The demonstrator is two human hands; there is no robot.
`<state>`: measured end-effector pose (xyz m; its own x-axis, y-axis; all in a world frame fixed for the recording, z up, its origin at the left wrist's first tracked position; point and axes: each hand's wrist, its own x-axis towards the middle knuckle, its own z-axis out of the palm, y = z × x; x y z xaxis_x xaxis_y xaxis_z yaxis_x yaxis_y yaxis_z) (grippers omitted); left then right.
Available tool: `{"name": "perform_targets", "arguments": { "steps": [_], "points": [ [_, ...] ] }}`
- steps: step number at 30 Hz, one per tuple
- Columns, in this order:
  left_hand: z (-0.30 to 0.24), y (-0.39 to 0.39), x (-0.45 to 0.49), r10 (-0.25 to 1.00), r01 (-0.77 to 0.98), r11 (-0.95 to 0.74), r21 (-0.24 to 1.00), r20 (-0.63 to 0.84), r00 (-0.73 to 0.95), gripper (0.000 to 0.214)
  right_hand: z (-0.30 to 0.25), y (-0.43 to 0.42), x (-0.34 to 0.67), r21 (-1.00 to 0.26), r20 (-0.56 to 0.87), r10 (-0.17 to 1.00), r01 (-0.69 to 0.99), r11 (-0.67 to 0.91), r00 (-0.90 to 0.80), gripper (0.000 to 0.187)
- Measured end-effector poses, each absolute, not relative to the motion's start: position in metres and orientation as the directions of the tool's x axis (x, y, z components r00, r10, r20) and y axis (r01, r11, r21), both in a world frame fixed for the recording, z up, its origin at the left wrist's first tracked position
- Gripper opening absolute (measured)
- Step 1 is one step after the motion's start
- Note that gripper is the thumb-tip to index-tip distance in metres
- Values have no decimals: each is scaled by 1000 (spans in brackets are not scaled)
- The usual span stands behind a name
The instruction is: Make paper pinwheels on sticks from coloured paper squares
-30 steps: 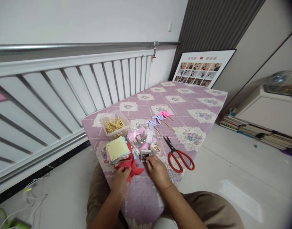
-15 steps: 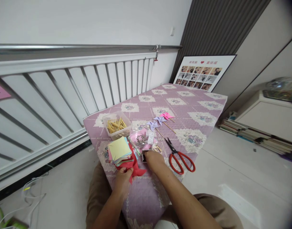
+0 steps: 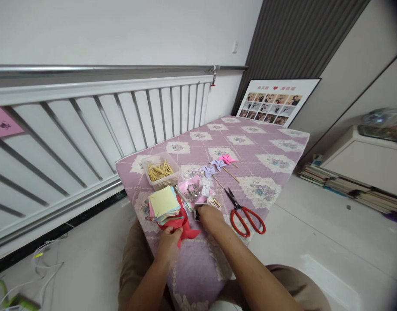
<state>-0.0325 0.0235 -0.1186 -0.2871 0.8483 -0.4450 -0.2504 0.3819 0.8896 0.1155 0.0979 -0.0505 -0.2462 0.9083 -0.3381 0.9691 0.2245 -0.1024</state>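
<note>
My left hand point(image 3: 170, 242) pinches a folded red paper pinwheel point(image 3: 189, 232) between thumb and fingers, just in front of a stack of square coloured paper point(image 3: 163, 202). To the right of it, my right hand point(image 3: 211, 219) reaches down to a small dark-and-white box point(image 3: 196, 214). Its fingertips are hidden at the box, so what they hold does not show. Beyond that hand lies a clear bag of small metal pieces point(image 3: 192, 191) on pink paper. A small round tub with short wooden pieces point(image 3: 214, 201) stands close to my right knuckles.
Red-handled scissors point(image 3: 247, 219) lie right of my right forearm. Farther back are two lilac pinwheels point(image 3: 207, 172) and a pink one point(image 3: 227, 159) on sticks. A plastic box of wooden sticks point(image 3: 161, 170) stands at the left table edge, near the radiator point(image 3: 140, 112).
The view has shifted slightly, so everything sits a little lower and to the right. Both hands keep their places at the red pinwheel and the small box.
</note>
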Motion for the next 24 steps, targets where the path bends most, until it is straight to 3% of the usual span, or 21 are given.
{"name": "perform_targets", "arguments": {
  "steps": [9,24],
  "points": [
    [-113,23,-33,844,-411,382,828,-493,-210,5,-58,96,121,-137,-280,916,956,258,-287,25],
    [-114,23,-33,834,-401,401,823,-510,-212,9,-63,99,120,-150,-295,912,957,250,-284,25]
  ]
}}
